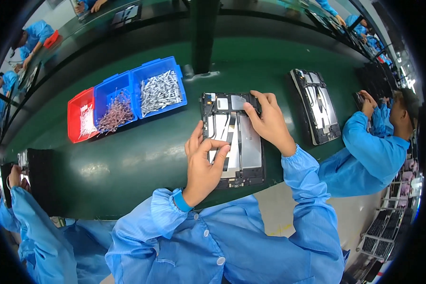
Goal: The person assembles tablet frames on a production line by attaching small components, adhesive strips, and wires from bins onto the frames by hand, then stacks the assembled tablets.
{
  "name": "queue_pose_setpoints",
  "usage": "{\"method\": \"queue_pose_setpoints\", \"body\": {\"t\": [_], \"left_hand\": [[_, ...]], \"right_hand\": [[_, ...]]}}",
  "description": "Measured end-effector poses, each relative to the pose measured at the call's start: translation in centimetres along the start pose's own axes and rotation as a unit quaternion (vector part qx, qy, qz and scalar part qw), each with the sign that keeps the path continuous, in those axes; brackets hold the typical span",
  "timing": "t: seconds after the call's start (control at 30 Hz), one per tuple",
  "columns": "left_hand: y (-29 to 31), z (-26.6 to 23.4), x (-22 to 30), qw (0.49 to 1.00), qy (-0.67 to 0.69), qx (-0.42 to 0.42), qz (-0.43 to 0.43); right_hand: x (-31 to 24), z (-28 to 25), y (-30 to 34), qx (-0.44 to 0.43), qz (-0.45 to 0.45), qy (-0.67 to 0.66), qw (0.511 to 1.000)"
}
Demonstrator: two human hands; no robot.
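Observation:
An opened tablet [252, 142] lies on the green table before me, its inner side up, showing silvery battery panels, dark strips and cables. My right hand [269, 120] grips its upper right corner, with the thumb on the inner face and the fingers round the far edge. Over the left part of the tablet, my left hand [205, 161] has thumb and forefinger closed in a pinch near a dark strip in the middle. Whatever sits between those fingertips is too small to make out. The other left fingers curl beside the tablet's left edge.
Left of the tablet stand a red bin [73, 118] of small white parts, a blue bin [99, 90] of brownish-pink parts and another blue bin [182, 90] of silvery pieces. Rightward lies a stack of opened tablets [317, 106]. A dark post [203, 42] rises behind; co-workers [376, 142] sit either side.

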State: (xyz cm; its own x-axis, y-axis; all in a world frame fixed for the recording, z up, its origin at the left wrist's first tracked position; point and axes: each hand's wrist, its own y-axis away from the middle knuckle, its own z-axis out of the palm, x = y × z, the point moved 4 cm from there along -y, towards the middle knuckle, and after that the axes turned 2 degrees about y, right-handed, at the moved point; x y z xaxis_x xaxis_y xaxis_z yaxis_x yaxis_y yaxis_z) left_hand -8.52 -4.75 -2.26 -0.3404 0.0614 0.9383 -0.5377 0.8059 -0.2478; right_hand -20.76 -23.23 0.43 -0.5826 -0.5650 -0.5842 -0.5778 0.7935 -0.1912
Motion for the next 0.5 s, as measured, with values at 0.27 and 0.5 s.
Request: {"method": "queue_pose_setpoints", "body": {"t": [0.27,0.5], "left_hand": [[5.1,-2.6,1.3,0.999,-0.028,-0.012,-0.040],[6.6,-4.0,1.6,0.998,-0.010,-0.043,-0.054]], "right_hand": [[-3.4,1.0,3.2,-0.043,-0.060,0.045,0.996],[-4.8,1.6,2.6,-0.081,-0.112,0.085,0.987]]}}
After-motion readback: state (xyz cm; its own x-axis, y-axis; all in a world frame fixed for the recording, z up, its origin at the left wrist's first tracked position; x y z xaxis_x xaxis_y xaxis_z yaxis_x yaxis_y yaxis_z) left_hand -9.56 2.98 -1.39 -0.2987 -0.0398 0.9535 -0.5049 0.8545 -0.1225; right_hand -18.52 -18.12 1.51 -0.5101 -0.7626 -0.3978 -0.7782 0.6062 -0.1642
